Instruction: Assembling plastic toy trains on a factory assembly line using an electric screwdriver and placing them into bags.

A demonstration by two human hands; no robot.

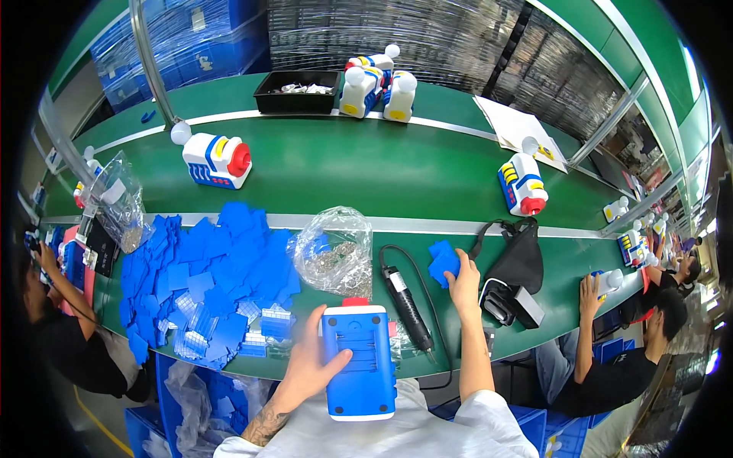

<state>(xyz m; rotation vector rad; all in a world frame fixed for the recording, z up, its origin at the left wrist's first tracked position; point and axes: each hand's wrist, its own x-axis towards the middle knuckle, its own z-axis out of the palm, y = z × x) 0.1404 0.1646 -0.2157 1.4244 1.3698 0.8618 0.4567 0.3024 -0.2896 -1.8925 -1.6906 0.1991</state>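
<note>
My left hand [309, 366] grips a blue-and-white plastic toy [359, 397] in front of my body, its blue underside facing up. A recessed battery compartment [356, 351] with metal contacts lies uncovered in that face, my thumb resting at its edge. Farther right, my right hand [464, 286] pinches at a few flat blue plastic plates [443, 263] on the bench, thumb and forefinger at their edge. A black electric screwdriver [408, 309] with a cable lies between my hands. Beyond the toy sits a clear bag of small metal screws [336, 256].
A wide heap of blue plates [210, 282] covers the bench to the left. On the green conveyor [366, 168] stand finished-looking toys [217, 160] and another toy [523, 183]. A black bag [515, 259] lies at right. Co-workers sit on both sides, one [634, 374] close right.
</note>
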